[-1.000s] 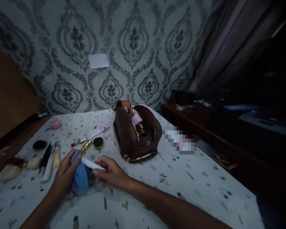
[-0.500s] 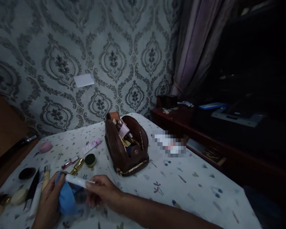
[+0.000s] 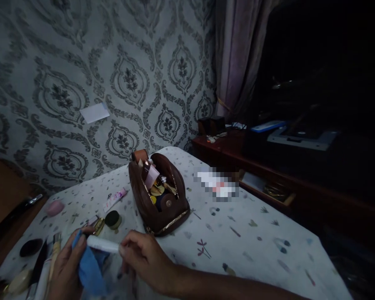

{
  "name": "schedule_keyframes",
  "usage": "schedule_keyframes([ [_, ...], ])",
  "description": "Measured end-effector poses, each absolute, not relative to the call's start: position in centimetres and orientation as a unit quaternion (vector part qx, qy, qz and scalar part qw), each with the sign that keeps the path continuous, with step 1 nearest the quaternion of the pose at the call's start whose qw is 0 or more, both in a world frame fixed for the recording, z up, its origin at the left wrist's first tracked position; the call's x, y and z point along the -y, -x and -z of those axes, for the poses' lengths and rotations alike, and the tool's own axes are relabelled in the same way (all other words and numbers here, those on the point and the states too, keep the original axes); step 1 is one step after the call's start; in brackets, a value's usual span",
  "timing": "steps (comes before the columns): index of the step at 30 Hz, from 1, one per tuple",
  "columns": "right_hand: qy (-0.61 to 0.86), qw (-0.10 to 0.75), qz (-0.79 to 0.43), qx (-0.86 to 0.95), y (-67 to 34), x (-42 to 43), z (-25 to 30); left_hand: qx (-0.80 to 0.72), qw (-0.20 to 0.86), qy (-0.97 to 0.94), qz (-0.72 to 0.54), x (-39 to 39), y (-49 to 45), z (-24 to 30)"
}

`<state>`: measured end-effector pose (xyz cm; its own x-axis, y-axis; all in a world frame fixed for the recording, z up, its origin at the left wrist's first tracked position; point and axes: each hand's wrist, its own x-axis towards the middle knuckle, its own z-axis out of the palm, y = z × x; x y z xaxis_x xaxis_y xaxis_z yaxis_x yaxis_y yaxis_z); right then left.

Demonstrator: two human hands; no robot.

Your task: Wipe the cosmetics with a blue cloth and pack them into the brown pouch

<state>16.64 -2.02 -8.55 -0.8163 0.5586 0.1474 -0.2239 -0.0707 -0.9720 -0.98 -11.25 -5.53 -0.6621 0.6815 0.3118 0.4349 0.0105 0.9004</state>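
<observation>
Between thumb and fingers, my right hand (image 3: 146, 258) pinches one end of a white tube (image 3: 103, 244), held nearly level above the table. A blue cloth (image 3: 92, 271) hangs from my left hand (image 3: 69, 262), whose fingers are closed on it close to the tube's other end. Whether the cloth touches the tube I cannot tell. Beyond my hands stands a brown cosmetic bag (image 3: 171, 218), unzipped, with a pink packet (image 3: 151, 176) and other small items inside. Just past my left hand lie a gold tube (image 3: 99, 226) and a round dark-lidded jar (image 3: 113, 220).
Makeup brushes (image 3: 40, 266), a dark oval item (image 3: 31, 247) and a beige round item (image 3: 20, 282) lie at the left. A pink sponge (image 3: 54, 208) and a pink-white tube (image 3: 115, 199) lie farther back. An open drawer (image 3: 268, 189) juts beside the table's right edge.
The view has shifted, moving the bag and other items slightly left in the picture. My right hand still holds the white tube and my left hand the blue cloth, which now hangs lower.
</observation>
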Motion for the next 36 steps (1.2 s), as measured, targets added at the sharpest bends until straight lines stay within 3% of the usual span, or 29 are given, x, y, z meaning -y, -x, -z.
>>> schedule_keyframes([
  [5,0.146,0.298,-0.741,0.584,-20.4,1.2,8.2,-0.669,0.211,-0.321,-0.636,9.3,-3.7,4.8],
  [13,0.175,0.397,-0.695,0.573,-26.6,-1.3,6.4,-0.677,0.273,-0.348,-0.589,7.6,-9.0,4.8],
  [22,0.194,0.491,-0.570,0.630,-29.6,-5.4,4.4,-0.704,0.085,-0.575,-0.408,5.4,-9.5,5.8],
  [27,0.217,0.524,-0.483,0.667,-29.7,-7.7,3.0,-0.591,-0.117,-0.759,-0.245,4.5,-6.7,7.2],
  [36,0.196,0.489,-0.259,0.809,-26.6,-10.2,1.1,-0.541,-0.252,-0.786,-0.162,4.2,-5.6,7.7],
])
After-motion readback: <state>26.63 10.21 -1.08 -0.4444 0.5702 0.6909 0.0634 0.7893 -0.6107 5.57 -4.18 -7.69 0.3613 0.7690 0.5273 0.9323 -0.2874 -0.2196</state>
